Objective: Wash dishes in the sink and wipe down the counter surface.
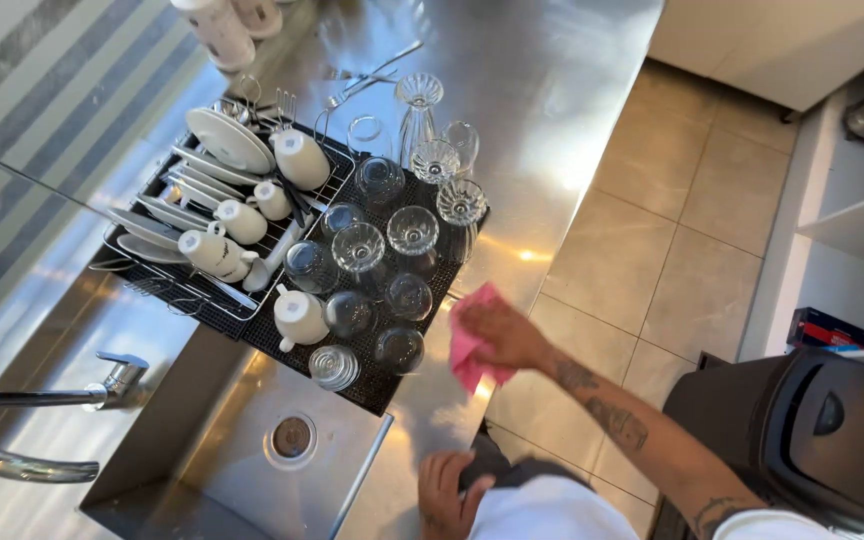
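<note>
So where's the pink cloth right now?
The pink cloth is under the right hand on the steel counter, just right of the black mat of upturned glasses.

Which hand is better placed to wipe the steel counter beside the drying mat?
The right hand: it presses the pink cloth onto the counter beside the mat. The left hand rests empty at the near edge.

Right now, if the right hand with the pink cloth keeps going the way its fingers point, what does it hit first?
The right hand, pressing a pink cloth on the steel counter, points toward the black drying mat. It would probably meet the mat's edge first, then the upturned clear glass; depth is unclear.
</note>
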